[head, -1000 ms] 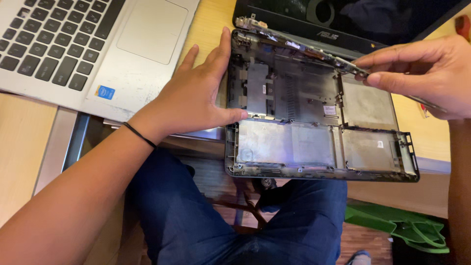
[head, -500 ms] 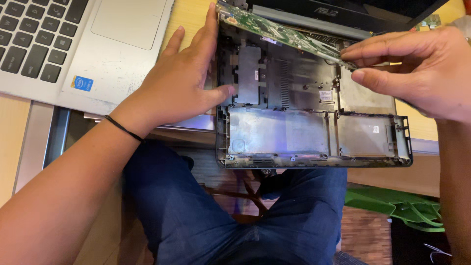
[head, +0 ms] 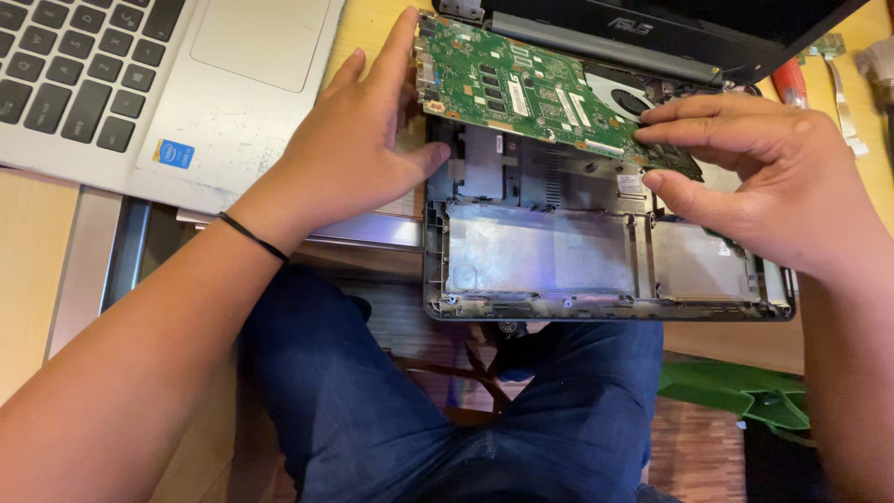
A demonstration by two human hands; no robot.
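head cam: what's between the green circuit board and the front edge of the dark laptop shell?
In the head view, only the shell's bare bays lie between the green circuit board and the front edge of the dark laptop shell: gutted metal-lined compartments, no parts seated.

Electronics repair bench at a wooden desk (head: 28, 270): gutted laptop chassis (head: 596, 261), exposed green motherboard (head: 531, 88), a second silver laptop (head: 186, 84), loose ribbon-cable parts (head: 838, 74), and a red-handled tool (head: 792, 84).
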